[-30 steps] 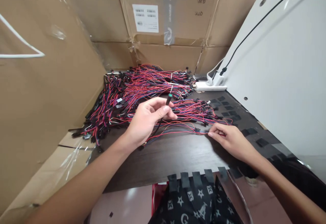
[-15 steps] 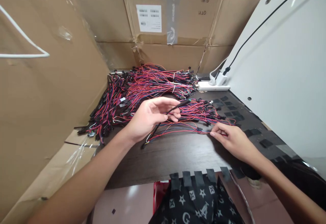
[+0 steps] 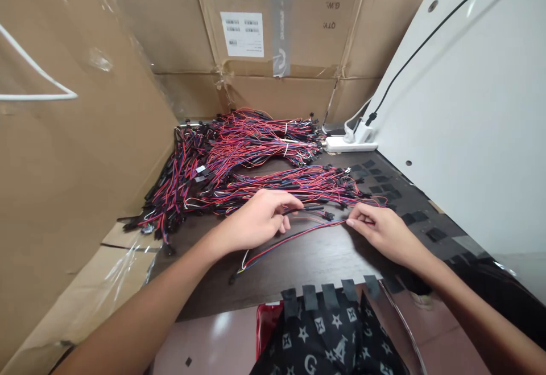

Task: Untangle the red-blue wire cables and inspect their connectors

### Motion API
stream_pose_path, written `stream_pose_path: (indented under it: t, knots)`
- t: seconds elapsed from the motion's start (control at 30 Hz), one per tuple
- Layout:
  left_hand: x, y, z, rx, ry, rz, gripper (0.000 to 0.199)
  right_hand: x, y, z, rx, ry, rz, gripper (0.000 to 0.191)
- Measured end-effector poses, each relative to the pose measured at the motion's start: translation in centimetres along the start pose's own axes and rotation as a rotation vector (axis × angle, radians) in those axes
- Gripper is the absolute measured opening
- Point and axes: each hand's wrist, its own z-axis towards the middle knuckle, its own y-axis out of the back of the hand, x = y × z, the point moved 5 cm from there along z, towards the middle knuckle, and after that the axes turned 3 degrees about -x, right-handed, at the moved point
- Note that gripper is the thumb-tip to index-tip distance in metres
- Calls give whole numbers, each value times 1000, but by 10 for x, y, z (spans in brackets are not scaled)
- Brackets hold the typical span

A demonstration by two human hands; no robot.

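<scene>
A wire harness [image 3: 294,236] with red and blue wires stretches over the dark tabletop in front of me. Its near-left end has a white loop and a small black connector [image 3: 232,278]. My right hand [image 3: 370,224] pinches the wires at the harness's right side. My left hand [image 3: 267,218] is closed around a black cable [image 3: 310,208] whose thicker tip points right. Just below that tip lies a black plug [image 3: 328,215] on thin wires. Behind my hands is a loose layer of similar harnesses [image 3: 298,180].
Tied bundles of harnesses [image 3: 256,139] are piled at the back, and more [image 3: 174,176] lie along the left. A white power strip [image 3: 350,144] with plugs stands back right, beside a white panel [image 3: 464,96]. Black tape pieces [image 3: 328,295] line the front edge. Cardboard [image 3: 243,87] walls the back.
My left hand has come down and turned, lowering the black cable from upward-slanting to nearly level. My right hand keeps its pinch on the wires. The view has shifted slightly.
</scene>
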Motion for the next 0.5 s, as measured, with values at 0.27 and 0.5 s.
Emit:
stream_pose_path:
  t: [0.27,0.5]
  knots:
    - [-5,-8,-2,-33,-145,387,38,0,0,0,-6,12,-1,24]
    - [-4,-12,-3,45,-88,432,19,0,1,0,-11,13,-4,24]
